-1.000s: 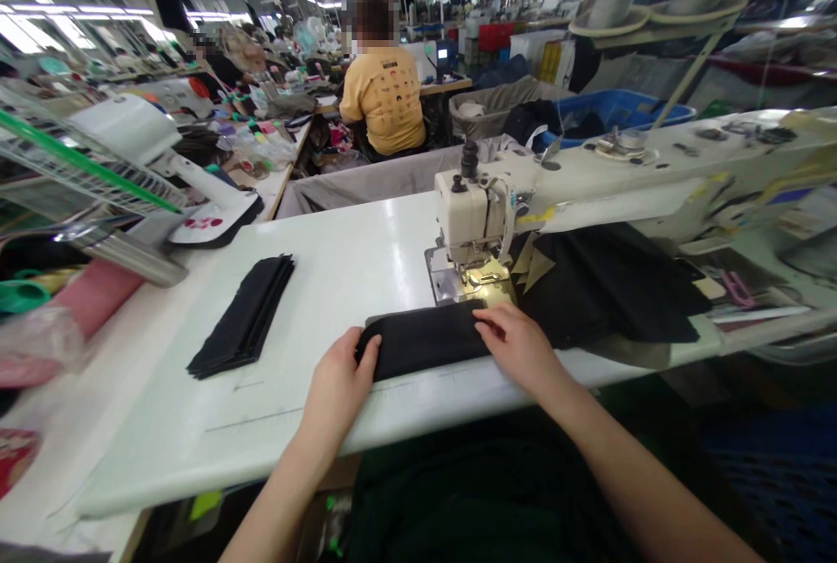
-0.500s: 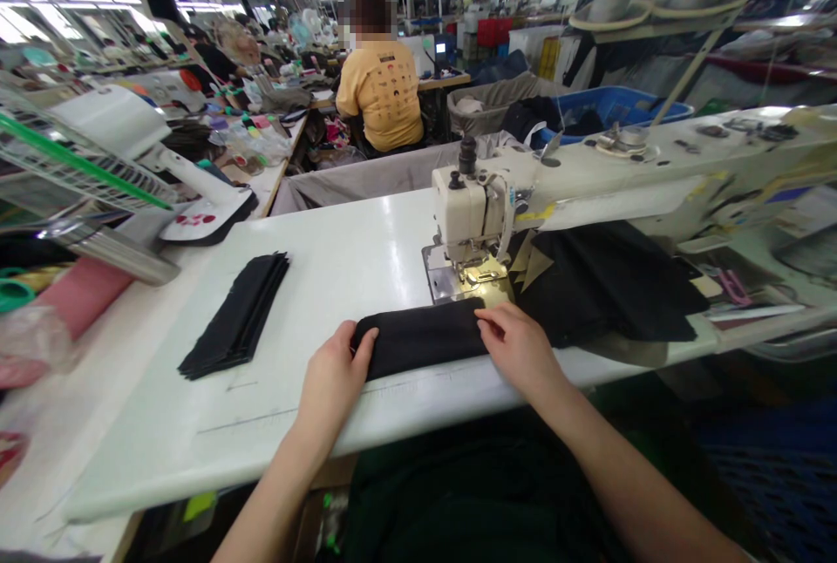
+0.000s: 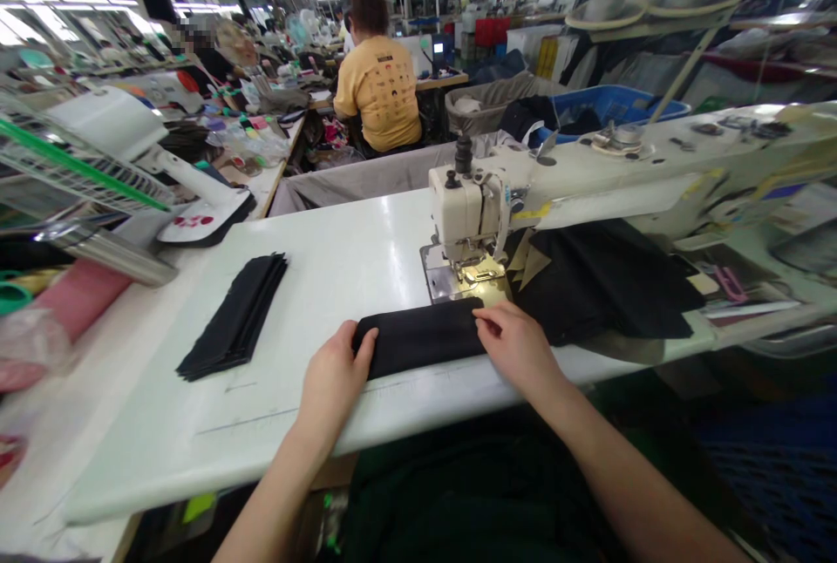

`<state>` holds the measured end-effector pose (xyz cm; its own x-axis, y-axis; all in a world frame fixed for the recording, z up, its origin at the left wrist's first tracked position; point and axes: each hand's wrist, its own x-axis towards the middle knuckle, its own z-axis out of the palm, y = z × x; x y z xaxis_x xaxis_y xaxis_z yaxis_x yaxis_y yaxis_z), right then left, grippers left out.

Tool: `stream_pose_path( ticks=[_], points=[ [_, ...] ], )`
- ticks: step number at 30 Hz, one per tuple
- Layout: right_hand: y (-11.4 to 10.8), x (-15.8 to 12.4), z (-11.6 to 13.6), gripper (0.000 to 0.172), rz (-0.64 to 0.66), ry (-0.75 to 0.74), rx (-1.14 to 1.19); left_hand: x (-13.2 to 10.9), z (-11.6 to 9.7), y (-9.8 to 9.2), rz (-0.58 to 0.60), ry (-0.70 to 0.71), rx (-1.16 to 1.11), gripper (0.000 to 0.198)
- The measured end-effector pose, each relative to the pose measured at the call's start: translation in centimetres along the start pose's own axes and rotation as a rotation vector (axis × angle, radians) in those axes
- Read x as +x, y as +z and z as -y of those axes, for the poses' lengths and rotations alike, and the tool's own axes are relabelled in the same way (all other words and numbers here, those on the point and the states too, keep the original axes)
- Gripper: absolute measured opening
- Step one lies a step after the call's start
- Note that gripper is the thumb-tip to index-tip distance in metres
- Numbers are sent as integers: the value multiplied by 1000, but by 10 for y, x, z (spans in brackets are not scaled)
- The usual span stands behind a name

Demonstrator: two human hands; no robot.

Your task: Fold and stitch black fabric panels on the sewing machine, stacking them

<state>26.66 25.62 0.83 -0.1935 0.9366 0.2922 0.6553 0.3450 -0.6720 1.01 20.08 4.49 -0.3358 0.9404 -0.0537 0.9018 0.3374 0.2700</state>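
Note:
A black fabric strip (image 3: 425, 338) lies flat on the white table, just in front of the sewing machine (image 3: 467, 214). Its left end is pinched between the thumb and fingers of my left hand (image 3: 333, 376). At its upper right corner, my right hand (image 3: 513, 345) grips the cloth with thumb and forefinger. The needle area and its brass-coloured plate (image 3: 485, 277) are right behind the strip, apart from my fingers. To the left rests a stack of black fabric pieces (image 3: 234, 317). A larger black cloth (image 3: 608, 284) spreads under the machine's arm on the right.
A metal flask (image 3: 108, 251) and a white lamp-like stand (image 3: 202, 214) occupy the left side. Small items lie in a tray (image 3: 738, 293) at the right. Beyond the table, a person in a yellow shirt (image 3: 377, 92) sits near a blue basket (image 3: 615, 101).
The view has shifted very slightly. Both hands keep their hold on the black strip, which stays in the same place on the table.

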Motion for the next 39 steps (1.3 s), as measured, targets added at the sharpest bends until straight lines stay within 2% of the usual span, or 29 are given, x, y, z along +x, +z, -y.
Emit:
stream_pose_path(
  ticks=[7,13,20,26,31,39],
  points=[
    [0,0,0,20,-4,14,-15,3,-2,0,27,11,97,25],
    [-2,1,1,20,7,31,-17,4,-6,-3,35,33,86,29],
    [-2,1,1,19,38,26,-25,6,0,-6,9,15,-117,34],
    [1,-5,-9,29,12,-47,-20,7,6,-4,104,-126,-387,22],
    [-1,-6,-10,34,-5,-81,-35,9,3,-5,140,-219,-483,20],
    [-4,-6,-5,32,-7,-67,-46,8,1,-5,114,-205,-449,21]
  ],
)
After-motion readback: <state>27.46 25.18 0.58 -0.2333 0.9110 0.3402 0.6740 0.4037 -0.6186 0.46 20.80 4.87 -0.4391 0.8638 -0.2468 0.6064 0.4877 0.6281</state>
